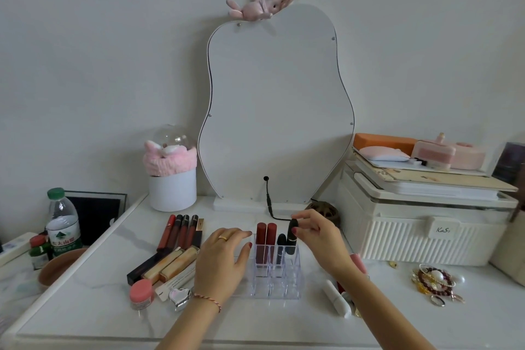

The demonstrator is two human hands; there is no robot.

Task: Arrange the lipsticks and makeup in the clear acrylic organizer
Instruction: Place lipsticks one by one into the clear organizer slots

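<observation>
The clear acrylic organizer (277, 281) stands on the white table in front of me. Two dark red lipsticks (266, 239) stand upright in its back left slots, with a short black one (281, 244) beside them. My right hand (318, 239) pinches the top of a black lipstick (292, 236) that sits partly down in the back right slot. My left hand (224, 258) rests flat against the organizer's left side, fingers spread. To the left lie a row of dark red lip glosses (179, 231), gold tubes (173, 264), a pink jar (141, 293) and a silver heart case (180, 297).
A white tube (336, 298) and a pink tube (358, 263) lie right of the organizer, with a pile of jewellery (434, 283) beyond. A wavy mirror (278, 111) and its cable stand behind. A ribbed white box (426, 233) is at right, a water bottle (62, 221) at left.
</observation>
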